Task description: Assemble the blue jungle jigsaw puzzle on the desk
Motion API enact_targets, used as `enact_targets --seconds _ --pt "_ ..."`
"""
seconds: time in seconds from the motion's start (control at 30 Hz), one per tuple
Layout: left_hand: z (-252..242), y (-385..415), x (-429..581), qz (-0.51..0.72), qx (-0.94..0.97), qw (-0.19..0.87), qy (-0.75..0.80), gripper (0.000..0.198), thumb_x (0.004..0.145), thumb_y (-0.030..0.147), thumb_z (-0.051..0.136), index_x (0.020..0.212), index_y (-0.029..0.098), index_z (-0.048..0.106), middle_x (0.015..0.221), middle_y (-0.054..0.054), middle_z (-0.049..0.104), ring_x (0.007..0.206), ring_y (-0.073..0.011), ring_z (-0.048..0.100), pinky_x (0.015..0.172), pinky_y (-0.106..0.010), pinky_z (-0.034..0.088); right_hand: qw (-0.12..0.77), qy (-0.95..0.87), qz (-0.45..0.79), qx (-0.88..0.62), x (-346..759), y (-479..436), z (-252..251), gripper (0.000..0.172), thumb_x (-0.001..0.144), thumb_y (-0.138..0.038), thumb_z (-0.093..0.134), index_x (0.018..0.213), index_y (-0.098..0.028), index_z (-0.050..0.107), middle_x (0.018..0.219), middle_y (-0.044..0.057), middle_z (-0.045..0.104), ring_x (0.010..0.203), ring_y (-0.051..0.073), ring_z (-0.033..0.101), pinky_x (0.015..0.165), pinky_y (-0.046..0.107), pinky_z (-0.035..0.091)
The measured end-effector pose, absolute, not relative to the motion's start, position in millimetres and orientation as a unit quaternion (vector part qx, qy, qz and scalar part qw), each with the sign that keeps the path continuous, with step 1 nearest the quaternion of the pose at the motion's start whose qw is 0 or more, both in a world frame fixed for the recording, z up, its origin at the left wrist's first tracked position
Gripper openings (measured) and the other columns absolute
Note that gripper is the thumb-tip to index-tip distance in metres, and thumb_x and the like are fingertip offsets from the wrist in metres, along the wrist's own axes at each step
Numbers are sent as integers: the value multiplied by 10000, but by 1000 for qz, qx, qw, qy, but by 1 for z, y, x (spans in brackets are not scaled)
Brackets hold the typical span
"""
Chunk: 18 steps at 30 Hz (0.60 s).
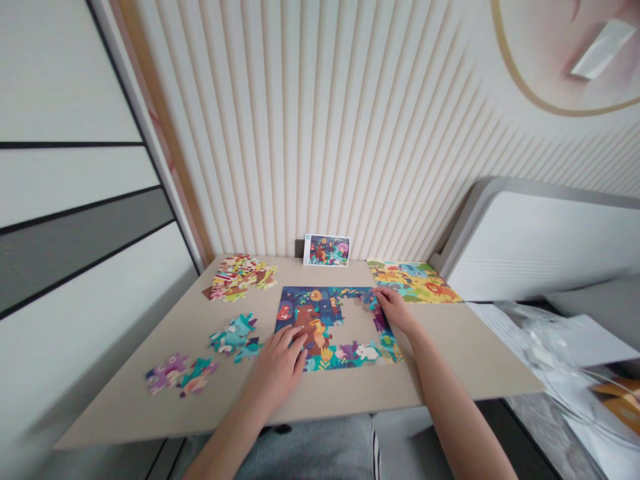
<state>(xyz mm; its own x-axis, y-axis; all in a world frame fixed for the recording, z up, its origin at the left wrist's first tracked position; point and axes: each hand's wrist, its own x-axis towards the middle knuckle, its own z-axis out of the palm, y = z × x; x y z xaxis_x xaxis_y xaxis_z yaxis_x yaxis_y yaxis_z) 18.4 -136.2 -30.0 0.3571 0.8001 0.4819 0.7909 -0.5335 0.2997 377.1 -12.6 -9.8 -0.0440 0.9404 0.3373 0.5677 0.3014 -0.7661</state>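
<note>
A partly joined jigsaw puzzle [305,313] lies in front of me, dark blue with a brown bear and a gap in its middle and right. My left hand [284,357] rests open on its lower left corner, fingers stretched over the bear. At the upper right of the gap, my right hand [393,308] pinches a blue puzzle piece [369,302] by its right side. The fingers partly cover that piece and the puzzle's right border; I cannot tell whether it is locked in. Loose blue pieces [233,337] lie left of the puzzle, with purple and teal pieces [167,373] nearer me.
A picture card [327,251] leans against the ribbed wall. Red and yellow pieces [240,275] are heaped at the table's back left. A finished yellow animal puzzle [415,281] lies at the back right. Beyond the table's right edge are plastic bags [543,340] and papers.
</note>
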Motion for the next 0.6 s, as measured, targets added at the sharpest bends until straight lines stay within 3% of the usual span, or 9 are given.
enact_targets --seconds 0.13,0.23,0.4,0.6 --pt "-28 -138 19 297 821 22 488 362 978 275 498 1306 266 652 1332 -87 626 1250 -313 556 1067 -522 474 367 -739 197 -530 373 -9 -9 347 928 -351 490 1134 -231 742 1058 67 751 991 234 675 941 401 508" --pt "-28 -138 19 307 818 22 485 352 974 274 504 1286 260 666 1325 -93 628 1243 -308 560 1070 -510 475 373 -733 133 -553 380 -9 -7 373 927 -292 481 1194 -208 726 1093 100 741 1014 240 664 956 404 498" --pt "-28 -137 19 301 823 5 482 350 980 273 495 1286 259 666 1312 -96 630 1233 -296 568 1064 -488 490 353 -727 82 -583 388 -21 -5 327 943 -359 535 1093 -196 776 1030 105 741 947 251 667 896 390 505" --pt "-25 -139 20 280 825 3 491 344 1000 279 473 1286 233 658 1337 -97 613 1252 -293 557 1074 -504 488 257 -799 98 -535 371 -28 -13 312 912 -404 654 1167 -270 773 1159 93 703 1077 270 635 996 414 463"
